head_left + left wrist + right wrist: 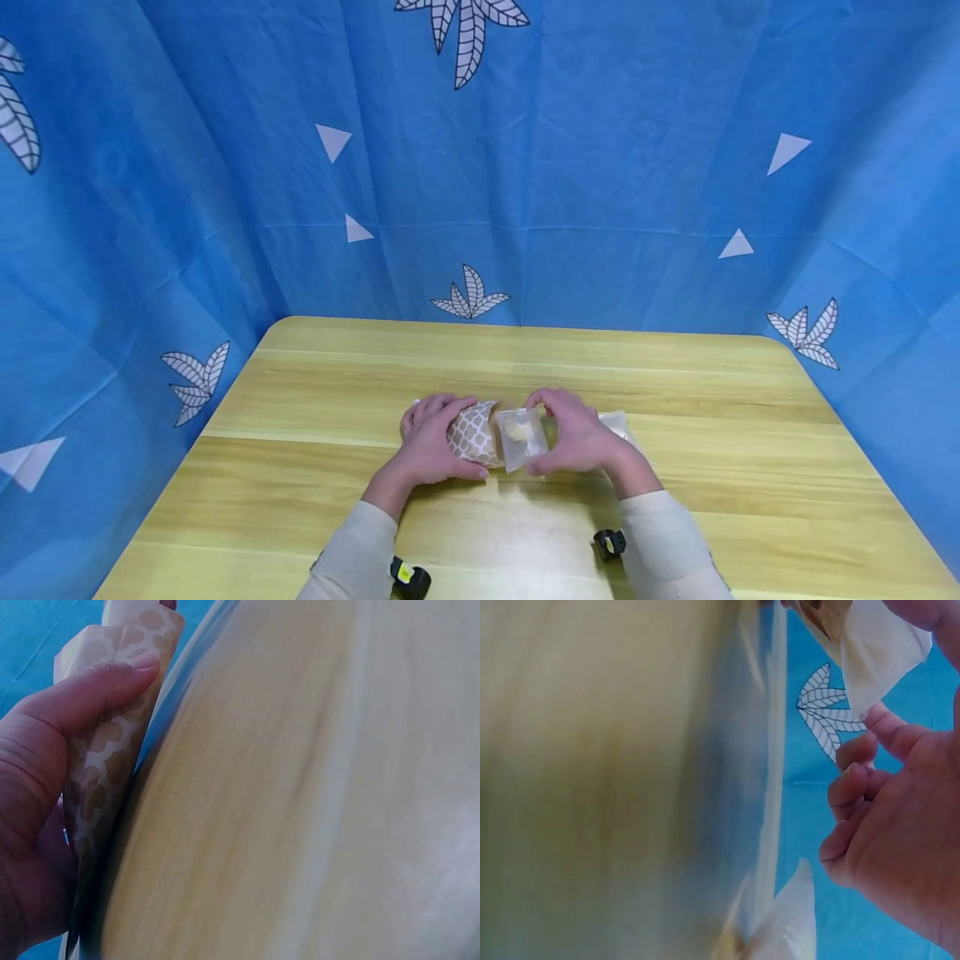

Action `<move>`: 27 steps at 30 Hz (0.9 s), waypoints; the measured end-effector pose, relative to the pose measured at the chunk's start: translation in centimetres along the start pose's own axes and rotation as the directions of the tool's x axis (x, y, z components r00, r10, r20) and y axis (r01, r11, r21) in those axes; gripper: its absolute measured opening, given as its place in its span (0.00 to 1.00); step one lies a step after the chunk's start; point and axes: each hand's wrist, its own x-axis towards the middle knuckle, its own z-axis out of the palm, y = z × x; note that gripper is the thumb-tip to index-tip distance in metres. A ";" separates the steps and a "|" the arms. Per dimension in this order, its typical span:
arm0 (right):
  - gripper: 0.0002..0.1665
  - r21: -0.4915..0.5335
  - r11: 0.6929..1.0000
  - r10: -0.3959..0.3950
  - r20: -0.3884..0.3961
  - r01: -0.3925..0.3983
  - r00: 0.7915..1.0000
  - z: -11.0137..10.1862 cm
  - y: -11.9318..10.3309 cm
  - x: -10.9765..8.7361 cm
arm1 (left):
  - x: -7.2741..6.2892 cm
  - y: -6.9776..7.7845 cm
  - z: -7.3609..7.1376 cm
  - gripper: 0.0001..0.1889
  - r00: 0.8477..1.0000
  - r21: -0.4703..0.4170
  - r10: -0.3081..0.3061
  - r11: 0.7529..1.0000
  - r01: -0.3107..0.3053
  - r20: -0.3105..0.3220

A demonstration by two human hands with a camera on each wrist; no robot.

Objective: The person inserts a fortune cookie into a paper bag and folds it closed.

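Observation:
A brown paper bag with a white lattice pattern [474, 435] lies on its side, its mouth toward the right. My left hand [433, 442] grips it, with the thumb along the near side and the fingers over the far side. In the left wrist view the thumb presses on the patterned paper [105, 765]. My right hand [573, 435] holds a small translucent packet [522, 437] by its edges between thumb and fingers, right at the bag's mouth. Something pale and round shows inside this packet. In the right wrist view the packet [881, 656] overlaps the bag's brown opening.
A second translucent packet [617, 423] lies on the wooden table [712, 400] just right of my right hand, partly hidden by it. Black wrist devices [609, 544] sit by both forearms. A blue curtain [600, 167] with leaf prints hangs behind the table and at its sides.

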 end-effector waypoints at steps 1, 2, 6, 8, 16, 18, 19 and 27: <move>0.44 -0.004 1.000 0.005 -0.005 -0.005 1.000 0.1 0.0 0.0 | 0.0 0.0 0.0 0.58 1.000 0.000 0.001 1.000 -0.001 0.002; 0.45 -0.009 1.000 0.011 -0.011 -0.011 1.000 0.2 0.0 0.1 | 0.0 0.0 0.0 0.58 1.000 0.000 0.003 1.000 -0.003 0.002; 0.47 -0.038 0.999 0.027 -0.033 -0.028 0.999 0.5 0.0 0.2 | 0.0 -0.1 0.0 0.57 1.000 -0.004 0.009 1.000 -0.009 -0.003; 0.49 -0.052 0.998 0.032 -0.044 -0.035 0.998 0.6 0.0 0.3 | 0.0 -0.1 0.0 0.57 1.000 -0.003 0.010 1.000 -0.010 -0.005; 0.53 -0.098 0.994 0.046 -0.088 -0.055 0.995 0.8 -0.2 0.6 | 0.0 -0.2 0.0 0.57 1.000 0.016 0.020 1.000 -0.020 -0.004; 0.53 -0.116 0.991 0.051 -0.093 -0.062 0.994 0.8 -0.2 0.6 | 0.0 -0.2 0.0 0.57 1.000 0.021 0.023 1.000 -0.022 -0.004; 0.53 -0.124 0.990 0.052 -0.096 -0.064 0.994 0.8 -0.3 0.7 | 0.0 -0.2 0.0 0.57 1.000 0.022 0.024 0.999 -0.024 -0.002; 0.57 -0.181 0.981 0.049 -0.122 -0.071 0.991 0.6 -0.5 0.8 | 0.1 -0.3 0.0 0.58 1.000 0.029 0.013 0.999 -0.014 0.013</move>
